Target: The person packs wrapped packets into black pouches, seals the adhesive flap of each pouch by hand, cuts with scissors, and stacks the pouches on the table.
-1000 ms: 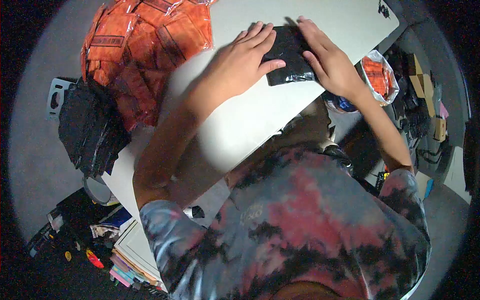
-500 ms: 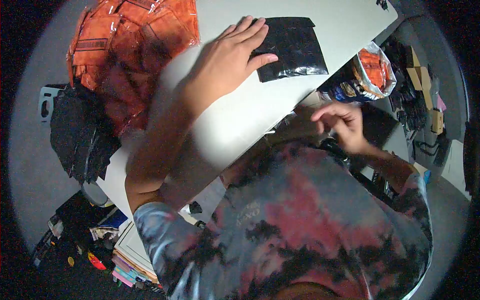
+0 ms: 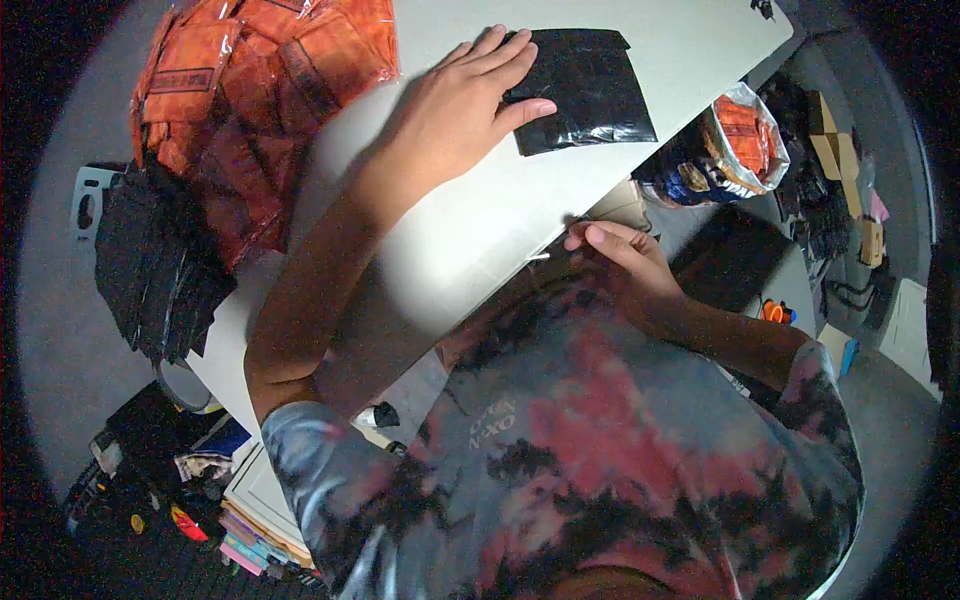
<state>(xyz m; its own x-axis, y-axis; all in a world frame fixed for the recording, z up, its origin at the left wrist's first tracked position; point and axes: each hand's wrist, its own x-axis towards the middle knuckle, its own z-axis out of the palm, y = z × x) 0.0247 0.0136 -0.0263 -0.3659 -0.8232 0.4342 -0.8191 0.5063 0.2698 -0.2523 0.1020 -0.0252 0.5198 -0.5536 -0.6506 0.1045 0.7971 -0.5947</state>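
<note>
A black glossy packet (image 3: 585, 92) lies flat on the white table (image 3: 460, 240). My left hand (image 3: 455, 110) rests at the packet's left edge, fingers spread and thumb over the black surface. Below the packet, by the table's near edge, is my right hand (image 3: 625, 255), its thumb and index finger brought together. Whatever may be between those fingertips is too small and dark to make out. A small white piece (image 3: 540, 257) shows at the table edge beside them.
Orange packets in clear plastic (image 3: 260, 90) cover the table's upper left. A stack of black packets (image 3: 165, 265) is at the left edge. Right of the table stands a bag with orange contents (image 3: 745, 140). Boxes (image 3: 838, 155) lie farther right.
My right hand has left the packet and moved down to the table's near edge, its fingers closing together. My left hand has stayed on the packet's left side.
</note>
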